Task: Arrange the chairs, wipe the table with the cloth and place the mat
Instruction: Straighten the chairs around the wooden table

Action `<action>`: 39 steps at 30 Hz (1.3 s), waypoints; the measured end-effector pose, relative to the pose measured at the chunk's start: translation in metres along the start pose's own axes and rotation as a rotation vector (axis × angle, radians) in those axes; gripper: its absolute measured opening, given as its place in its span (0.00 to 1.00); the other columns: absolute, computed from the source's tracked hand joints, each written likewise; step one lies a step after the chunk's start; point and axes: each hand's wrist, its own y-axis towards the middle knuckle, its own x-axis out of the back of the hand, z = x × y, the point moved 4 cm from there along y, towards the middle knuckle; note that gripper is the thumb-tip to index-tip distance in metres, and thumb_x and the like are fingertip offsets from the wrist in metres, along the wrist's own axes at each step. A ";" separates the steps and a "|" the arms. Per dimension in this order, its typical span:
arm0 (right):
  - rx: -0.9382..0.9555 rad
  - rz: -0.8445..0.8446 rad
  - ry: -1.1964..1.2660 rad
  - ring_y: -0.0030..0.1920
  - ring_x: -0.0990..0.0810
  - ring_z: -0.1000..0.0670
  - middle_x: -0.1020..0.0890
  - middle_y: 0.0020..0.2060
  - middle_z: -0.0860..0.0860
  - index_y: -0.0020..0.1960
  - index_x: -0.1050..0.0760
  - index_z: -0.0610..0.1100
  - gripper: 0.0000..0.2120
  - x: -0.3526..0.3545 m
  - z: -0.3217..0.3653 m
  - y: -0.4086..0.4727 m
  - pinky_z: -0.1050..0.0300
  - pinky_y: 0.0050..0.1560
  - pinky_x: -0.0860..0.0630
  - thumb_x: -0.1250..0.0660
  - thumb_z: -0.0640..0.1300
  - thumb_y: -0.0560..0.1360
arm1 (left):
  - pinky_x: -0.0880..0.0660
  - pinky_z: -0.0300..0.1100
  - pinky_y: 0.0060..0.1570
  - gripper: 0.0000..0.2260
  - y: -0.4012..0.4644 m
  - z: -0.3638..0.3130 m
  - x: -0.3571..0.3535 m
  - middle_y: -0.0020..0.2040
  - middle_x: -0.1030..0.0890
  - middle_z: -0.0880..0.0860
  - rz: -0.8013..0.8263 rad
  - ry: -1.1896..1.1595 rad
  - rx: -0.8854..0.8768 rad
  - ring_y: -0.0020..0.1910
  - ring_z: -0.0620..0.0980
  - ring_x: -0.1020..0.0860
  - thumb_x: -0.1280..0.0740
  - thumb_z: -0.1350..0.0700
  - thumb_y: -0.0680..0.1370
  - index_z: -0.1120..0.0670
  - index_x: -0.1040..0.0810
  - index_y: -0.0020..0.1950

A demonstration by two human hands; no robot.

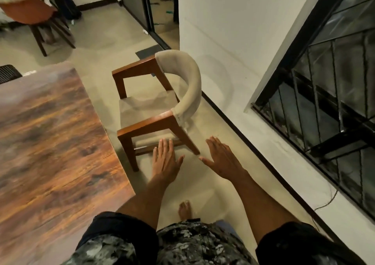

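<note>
The room was lit warm and fairly dim, seemingly from overhead indoor lamps. The dark barred window [328, 94] gave no daylight, only faint glints on its glass. Left of the window, the beige-cushioned wooden armchair [156, 106] cast a soft shadow onto the pale floor [97, 47] and white wall [227, 31]. The glossy brown wooden table [50, 139], farther left of the window, was smeared by motion blur. Wide-angle distortion bent straight lines toward the edges.

Home dining room (table [50, 135], chair [154, 102])
</note>
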 end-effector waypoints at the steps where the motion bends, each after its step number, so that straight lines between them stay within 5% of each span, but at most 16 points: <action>1: 0.012 0.008 -0.006 0.88 0.50 0.43 0.47 0.87 0.41 0.87 0.49 0.41 0.39 0.005 -0.003 0.006 0.46 0.85 0.46 0.44 0.64 0.87 | 0.60 0.56 0.87 0.37 0.008 -0.002 0.003 0.88 0.62 0.58 0.006 -0.014 0.010 0.88 0.57 0.63 0.52 0.36 0.88 0.56 0.60 0.89; 17: 0.299 0.106 0.007 0.87 0.48 0.42 0.46 0.87 0.40 0.87 0.51 0.40 0.40 0.040 -0.046 0.142 0.46 0.85 0.45 0.43 0.64 0.86 | 0.58 0.57 0.86 0.38 0.073 -0.020 0.017 0.88 0.62 0.60 -0.056 -0.062 0.366 0.88 0.59 0.62 0.53 0.35 0.88 0.57 0.61 0.88; 26: 0.408 0.158 -0.010 0.87 0.48 0.41 0.46 0.87 0.40 0.87 0.48 0.39 0.39 0.068 -0.110 0.192 0.45 0.85 0.45 0.41 0.62 0.86 | 0.59 0.55 0.86 0.38 0.134 -0.089 0.021 0.88 0.63 0.57 -0.102 -0.112 0.408 0.88 0.55 0.64 0.52 0.34 0.87 0.54 0.61 0.89; 35: 0.469 0.242 -0.054 0.88 0.55 0.44 0.54 0.88 0.43 0.88 0.54 0.42 0.40 0.066 -0.111 0.254 0.46 0.86 0.50 0.46 0.64 0.87 | 0.63 0.54 0.85 0.38 0.167 -0.082 0.014 0.87 0.66 0.57 -0.015 -0.069 0.506 0.87 0.54 0.66 0.54 0.34 0.88 0.55 0.64 0.88; 39: 0.514 0.168 -0.048 0.88 0.51 0.45 0.50 0.88 0.43 0.88 0.52 0.40 0.40 0.083 -0.112 0.292 0.48 0.87 0.49 0.42 0.63 0.87 | 0.61 0.55 0.86 0.37 0.208 -0.071 0.031 0.88 0.63 0.57 -0.021 -0.117 0.519 0.88 0.56 0.64 0.53 0.35 0.88 0.55 0.62 0.89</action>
